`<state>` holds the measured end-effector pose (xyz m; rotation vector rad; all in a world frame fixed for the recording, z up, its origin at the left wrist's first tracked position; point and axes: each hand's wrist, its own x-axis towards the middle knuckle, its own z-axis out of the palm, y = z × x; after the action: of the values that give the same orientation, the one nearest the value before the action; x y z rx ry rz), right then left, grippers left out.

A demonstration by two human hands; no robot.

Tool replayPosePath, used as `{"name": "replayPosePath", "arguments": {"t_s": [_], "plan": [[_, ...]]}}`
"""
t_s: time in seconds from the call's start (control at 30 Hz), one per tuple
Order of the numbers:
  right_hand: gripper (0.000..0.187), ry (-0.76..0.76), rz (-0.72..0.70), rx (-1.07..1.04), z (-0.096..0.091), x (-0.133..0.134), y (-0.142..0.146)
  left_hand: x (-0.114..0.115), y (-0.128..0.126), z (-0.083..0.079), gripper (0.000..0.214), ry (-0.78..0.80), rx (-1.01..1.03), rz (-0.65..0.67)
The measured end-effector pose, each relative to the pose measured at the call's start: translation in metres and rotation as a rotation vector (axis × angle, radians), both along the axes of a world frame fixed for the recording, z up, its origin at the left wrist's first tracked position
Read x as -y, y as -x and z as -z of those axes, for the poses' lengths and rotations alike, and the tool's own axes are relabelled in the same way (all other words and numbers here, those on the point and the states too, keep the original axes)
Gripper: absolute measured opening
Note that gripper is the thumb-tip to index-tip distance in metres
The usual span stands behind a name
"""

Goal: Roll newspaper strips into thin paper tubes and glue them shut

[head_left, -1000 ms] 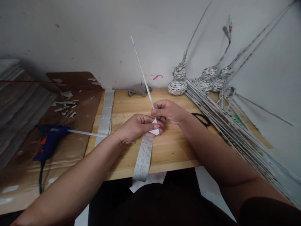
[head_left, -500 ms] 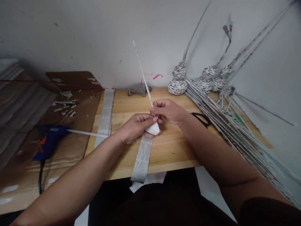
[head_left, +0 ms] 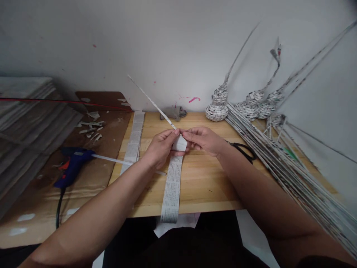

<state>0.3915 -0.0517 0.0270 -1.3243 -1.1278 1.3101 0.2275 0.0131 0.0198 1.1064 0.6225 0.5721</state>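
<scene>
A newspaper strip (head_left: 172, 190) runs from my hands down over the table's front edge. Its upper end is partly rolled into a thin paper tube (head_left: 152, 102), which slants up and to the left. My left hand (head_left: 163, 147) is closed on the strip where the roll meets the flat paper, thumb on top. From the other side my right hand (head_left: 205, 139) pinches the same rolled part, its thumb and fingers together. A pale folded flap of the strip (head_left: 180, 143) shows between the hands. Some fingertips are hidden behind the paper.
On the left a blue glue gun (head_left: 73, 167) lies on cardboard near paper scraps (head_left: 92, 128). A stack of newspaper strips (head_left: 134, 136) lies behind my left forearm. At right are black scissors (head_left: 245, 150), a bundle of paper tubes (head_left: 267, 156) and woven gourd shapes (head_left: 217, 106). A grey rag (head_left: 173, 112) lies by the wall.
The paper tube has swung from nearly upright to a leftward slant, and both hands have turned with the roll. The view has shifted slightly, and more of the flat strip shows below the hands.
</scene>
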Motion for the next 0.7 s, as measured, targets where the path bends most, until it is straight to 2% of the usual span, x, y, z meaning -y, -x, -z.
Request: {"name": "replayPosePath", "arguments": {"t_s": [0.17,0.3,0.5,0.6,0.7], "plan": [[0.033,-0.027,0.06,-0.021,0.002,0.0,0.007,0.001,-0.002,0.001,0.035,-0.008,-0.018,-0.028],[0.029,-0.087,0.098,0.071,0.006,-0.001,0.008,0.001,-0.002,0.002,0.036,-0.052,-0.028,-0.08],[0.031,-0.188,0.167,0.45,0.01,0.0,0.015,-0.002,-0.002,0.006,0.032,-0.102,-0.076,-0.149],[0.029,-0.237,0.192,0.637,0.006,0.003,0.019,-0.005,-0.003,0.01,0.029,-0.046,-0.056,-0.135],[0.032,-0.226,0.089,0.681,0.001,0.005,0.013,-0.008,-0.002,0.011,0.022,0.056,-0.03,-0.128]]}}
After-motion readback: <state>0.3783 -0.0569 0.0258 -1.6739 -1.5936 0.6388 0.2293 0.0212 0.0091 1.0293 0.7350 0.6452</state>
